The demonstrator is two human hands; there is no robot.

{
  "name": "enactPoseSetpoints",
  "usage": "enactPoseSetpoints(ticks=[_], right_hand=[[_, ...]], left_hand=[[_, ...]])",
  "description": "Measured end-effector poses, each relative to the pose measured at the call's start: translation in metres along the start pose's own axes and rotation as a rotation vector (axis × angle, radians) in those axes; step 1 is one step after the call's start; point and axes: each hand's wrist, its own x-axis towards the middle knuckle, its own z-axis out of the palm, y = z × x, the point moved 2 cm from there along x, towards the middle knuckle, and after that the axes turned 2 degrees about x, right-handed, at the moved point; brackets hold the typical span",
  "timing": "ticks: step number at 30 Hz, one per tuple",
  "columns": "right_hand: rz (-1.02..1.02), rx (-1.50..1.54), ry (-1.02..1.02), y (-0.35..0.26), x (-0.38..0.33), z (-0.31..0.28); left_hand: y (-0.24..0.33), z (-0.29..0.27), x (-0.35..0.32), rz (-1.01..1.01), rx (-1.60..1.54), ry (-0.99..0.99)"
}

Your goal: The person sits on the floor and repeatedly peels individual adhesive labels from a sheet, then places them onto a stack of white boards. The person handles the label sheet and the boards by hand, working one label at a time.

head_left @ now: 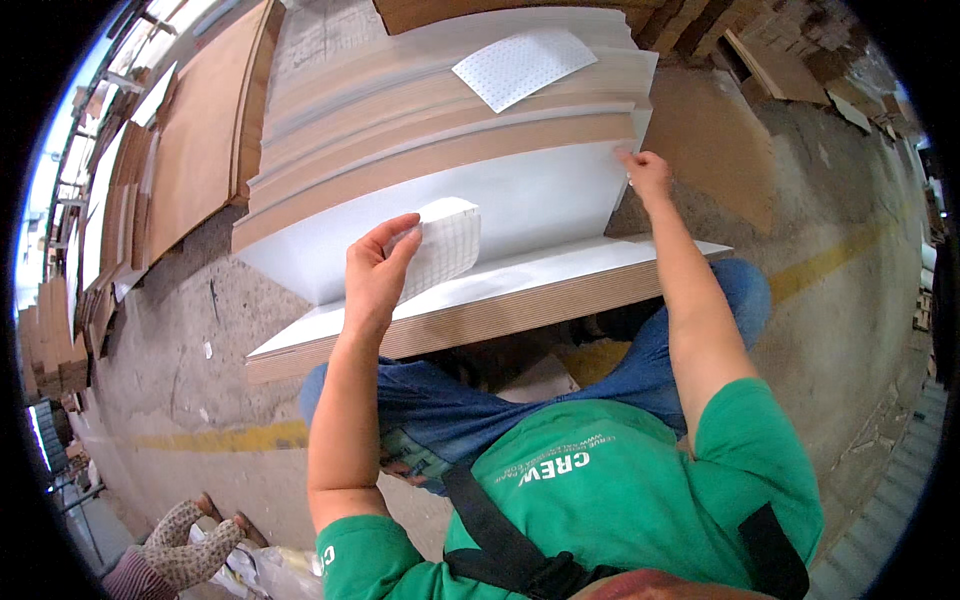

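My left hand [376,270] pinches a white sheet with a printed grid [445,240] between thumb and fingers. The sheet curls and hangs in front of a white-faced cardboard panel [480,195], which leans back against a row of similar panels. My right hand [650,176] is at the right edge of that leaning panel, fingers drawn together. What lies between them, if anything, is too small to make out. Below, close to my knees, a stack of flat cardboard [520,312] has a white top face.
A white dotted sheet [525,68] lies on top of the leaning row [400,120]. Large brown boards [205,130] stand at the left, and a flat brown sheet [715,140] lies on the floor at right. Another person's legs [190,540] show at lower left.
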Motion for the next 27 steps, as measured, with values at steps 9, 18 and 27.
enactPoseSetpoints(ticks=[9,18,27], right_hand=[[0.316,0.595,-0.049,-0.009,0.014,-0.011],[0.373,0.644,-0.240,-0.025,-0.012,-0.041],[0.075,0.399,-0.377,-0.027,-0.014,-0.066]], left_hand=[[0.006,-0.002,-0.001,0.032,-0.056,0.059],[0.018,-0.025,-0.005,0.254,-0.155,0.334],[0.021,-0.041,-0.007,0.224,-0.421,0.411]])
